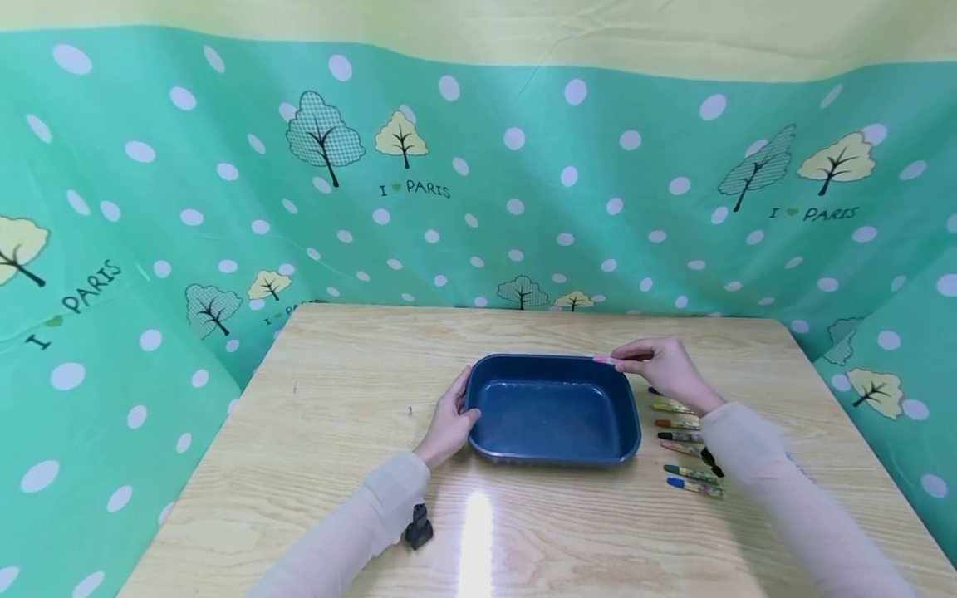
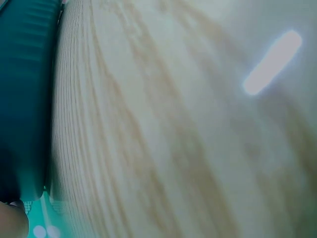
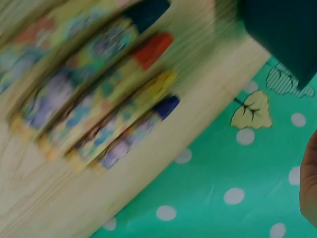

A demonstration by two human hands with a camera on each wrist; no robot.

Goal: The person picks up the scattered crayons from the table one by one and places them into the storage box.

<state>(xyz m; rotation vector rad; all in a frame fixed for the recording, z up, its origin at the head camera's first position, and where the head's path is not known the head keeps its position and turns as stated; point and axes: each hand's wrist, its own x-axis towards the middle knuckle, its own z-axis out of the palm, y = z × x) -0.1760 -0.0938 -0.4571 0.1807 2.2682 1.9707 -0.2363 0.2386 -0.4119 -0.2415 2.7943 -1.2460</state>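
A dark blue rectangular tub (image 1: 549,422) sits on the table with nothing visible inside it. My left hand (image 1: 449,422) grips its left side, thumb over the rim and fingers along the outer wall. In the left wrist view the tub's ribbed wall (image 2: 27,94) fills the left edge, with a bit of the hand (image 2: 12,221) below. Above the tub's far right corner, my right hand (image 1: 665,372) pinches a pink-tipped crayon (image 1: 604,360) between thumb and fingers. Only a sliver of that hand (image 3: 309,183) shows in the right wrist view, and the held crayon is out of sight there.
Several crayons in printed wrappers lie in a column right of the tub, among them a blue one (image 1: 695,487), a green one (image 1: 691,474) and a red-orange one (image 3: 153,51). The right forearm partly covers them. A polka-dot curtain (image 1: 478,183) hangs behind the wooden table (image 1: 314,482).
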